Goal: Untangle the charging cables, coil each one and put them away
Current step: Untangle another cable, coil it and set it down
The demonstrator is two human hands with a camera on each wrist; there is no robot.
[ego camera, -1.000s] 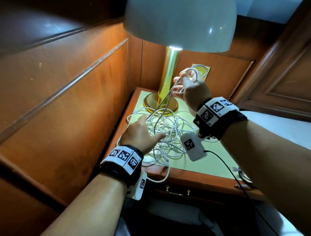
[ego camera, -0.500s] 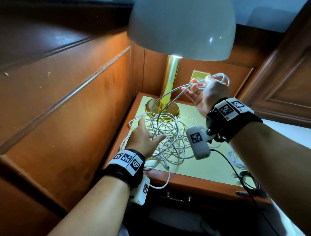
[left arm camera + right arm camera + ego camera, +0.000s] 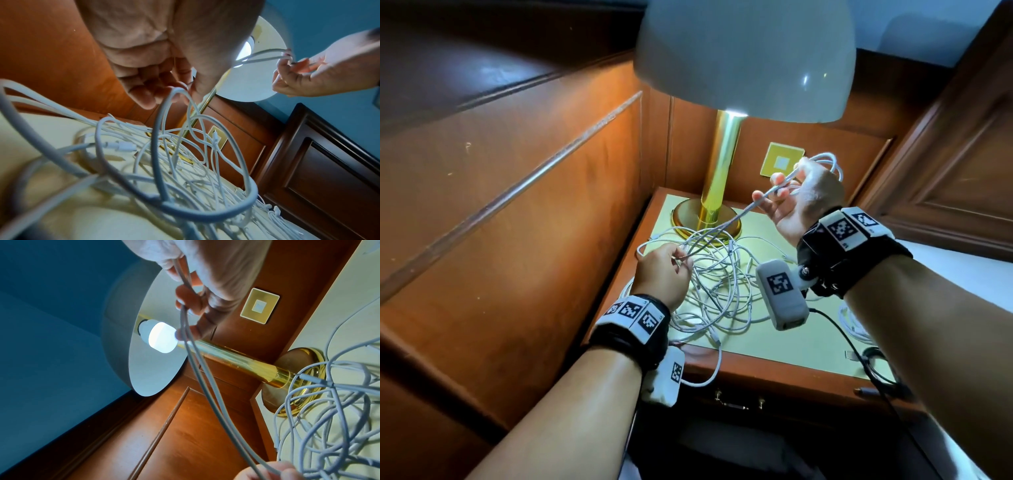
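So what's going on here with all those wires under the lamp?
A person is sorting a tangle of white charging cables on a bedside table. The right hand holds a few gathered loops of one cable up beside the lamp, while the left hand pinches the strands running down to the heap. Most of the cables lie knotted on the tabletop.

Lamp shade (image 3: 743, 58) top cut off; tangled cables (image 3: 722, 274) individually indistinguishable
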